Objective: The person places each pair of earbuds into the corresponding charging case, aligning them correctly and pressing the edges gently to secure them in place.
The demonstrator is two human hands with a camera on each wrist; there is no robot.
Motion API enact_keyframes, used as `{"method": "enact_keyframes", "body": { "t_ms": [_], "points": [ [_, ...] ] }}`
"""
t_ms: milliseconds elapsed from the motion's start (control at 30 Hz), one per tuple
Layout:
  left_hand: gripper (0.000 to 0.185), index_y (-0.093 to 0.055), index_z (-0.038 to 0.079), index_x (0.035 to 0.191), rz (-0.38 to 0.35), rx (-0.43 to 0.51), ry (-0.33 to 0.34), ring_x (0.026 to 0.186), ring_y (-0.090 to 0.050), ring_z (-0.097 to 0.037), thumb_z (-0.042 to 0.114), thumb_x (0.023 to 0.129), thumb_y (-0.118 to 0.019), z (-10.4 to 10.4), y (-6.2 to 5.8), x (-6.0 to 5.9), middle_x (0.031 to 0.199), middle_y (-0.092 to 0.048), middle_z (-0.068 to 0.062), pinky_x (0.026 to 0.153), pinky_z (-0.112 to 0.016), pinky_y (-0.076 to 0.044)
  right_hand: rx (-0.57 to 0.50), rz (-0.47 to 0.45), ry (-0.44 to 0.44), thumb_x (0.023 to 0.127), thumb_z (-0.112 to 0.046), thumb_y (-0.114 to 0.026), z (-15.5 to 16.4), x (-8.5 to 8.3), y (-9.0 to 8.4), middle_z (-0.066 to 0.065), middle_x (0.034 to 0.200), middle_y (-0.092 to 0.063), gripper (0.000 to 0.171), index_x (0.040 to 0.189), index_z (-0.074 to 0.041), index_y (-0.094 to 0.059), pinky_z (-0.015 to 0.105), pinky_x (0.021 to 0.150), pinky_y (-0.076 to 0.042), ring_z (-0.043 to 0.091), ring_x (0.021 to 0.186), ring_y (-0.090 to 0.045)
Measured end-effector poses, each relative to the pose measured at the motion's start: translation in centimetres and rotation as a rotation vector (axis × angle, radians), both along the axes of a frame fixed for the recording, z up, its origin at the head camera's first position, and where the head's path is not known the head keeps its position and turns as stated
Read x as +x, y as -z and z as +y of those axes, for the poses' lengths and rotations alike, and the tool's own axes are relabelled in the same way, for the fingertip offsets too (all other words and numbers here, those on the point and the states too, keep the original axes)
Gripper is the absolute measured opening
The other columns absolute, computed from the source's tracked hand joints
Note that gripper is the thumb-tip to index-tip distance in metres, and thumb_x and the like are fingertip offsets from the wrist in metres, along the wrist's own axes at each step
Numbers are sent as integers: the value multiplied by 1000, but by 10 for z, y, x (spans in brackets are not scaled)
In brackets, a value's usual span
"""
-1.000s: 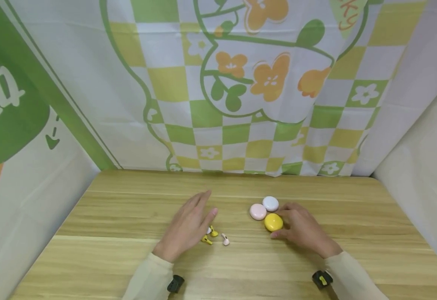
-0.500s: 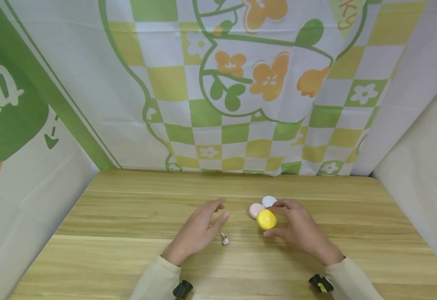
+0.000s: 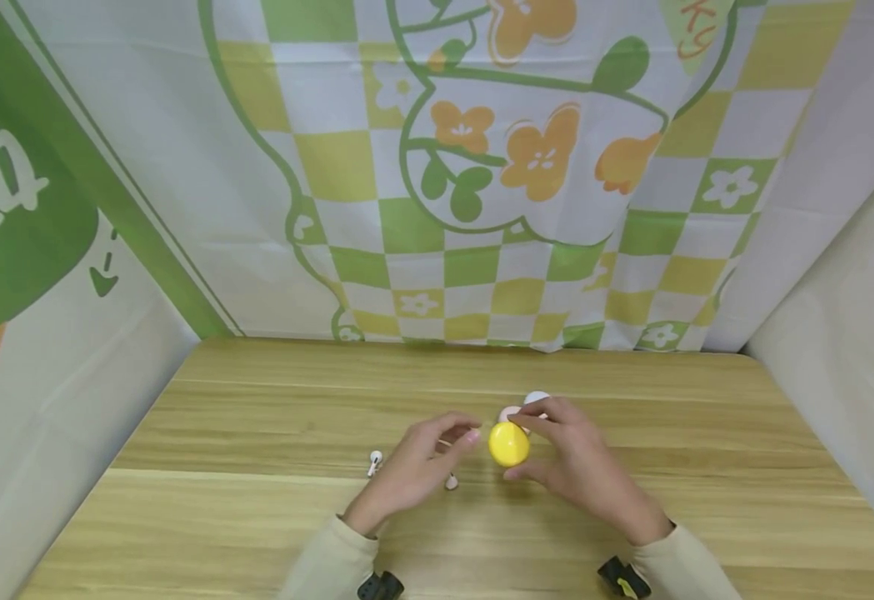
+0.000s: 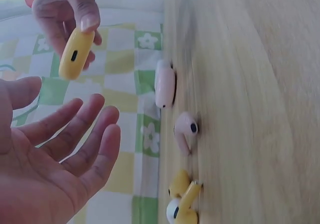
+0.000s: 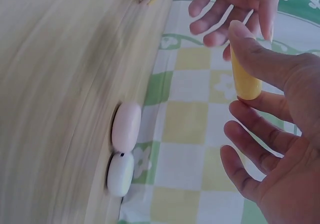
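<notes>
The head view looks forward and down over the pale wooden worktop [image 3: 257,433] from well above. Each wrist view sits low and close, rolled sideways, skimming the surface. All three share the round yellow plastic case [image 3: 508,443] [image 4: 75,55] [image 5: 245,79].

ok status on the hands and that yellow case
Right hand pinches the yellow case, lifted off the table. Left hand open beside it, not touching. Pink case, white case and loose earbuds lie on the table, nothing between the hands.
</notes>
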State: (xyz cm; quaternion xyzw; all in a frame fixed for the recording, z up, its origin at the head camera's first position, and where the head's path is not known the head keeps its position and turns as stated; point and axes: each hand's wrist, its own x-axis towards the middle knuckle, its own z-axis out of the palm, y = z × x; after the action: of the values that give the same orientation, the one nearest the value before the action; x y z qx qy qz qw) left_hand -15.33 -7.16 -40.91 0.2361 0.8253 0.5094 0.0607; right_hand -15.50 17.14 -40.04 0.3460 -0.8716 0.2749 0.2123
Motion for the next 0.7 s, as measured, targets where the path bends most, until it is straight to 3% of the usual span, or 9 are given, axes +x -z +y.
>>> {"method": "enact_keyframes", "body": {
  "t_ms": [233,467,700],
  "points": [
    [39,-63,4,130,-25,56,21,105,-66,-19,34,108,-51,5,-2,2,119,-69,-7,91,-37,-54,-13,-1,-25,57,-25,-100,-8,2,-3,1,113,-65,64,112,-3,-75,39,82,-56,18,104,-59],
    [39,-62,-1,128,-61,112,22,105,-66,-20,31,107,-54,8,-3,2,117,-68,-9,90,-33,-54,-28,-43,-19,60,-22,-99,-14,5,-8,0,115,-63,61,114,-7,-75,37,81,-55,16,103,-58],
    [33,-62,-4,124,-202,278,-7,98,-66,-21,23,105,-59,9,-5,3,111,-68,-10,92,-46,-55,-23,-57,1,63,-19,-98,-18,7,-11,2,118,-62,60,117,-8,-74,37,81,-55,17,103,-58]
  ]
}}
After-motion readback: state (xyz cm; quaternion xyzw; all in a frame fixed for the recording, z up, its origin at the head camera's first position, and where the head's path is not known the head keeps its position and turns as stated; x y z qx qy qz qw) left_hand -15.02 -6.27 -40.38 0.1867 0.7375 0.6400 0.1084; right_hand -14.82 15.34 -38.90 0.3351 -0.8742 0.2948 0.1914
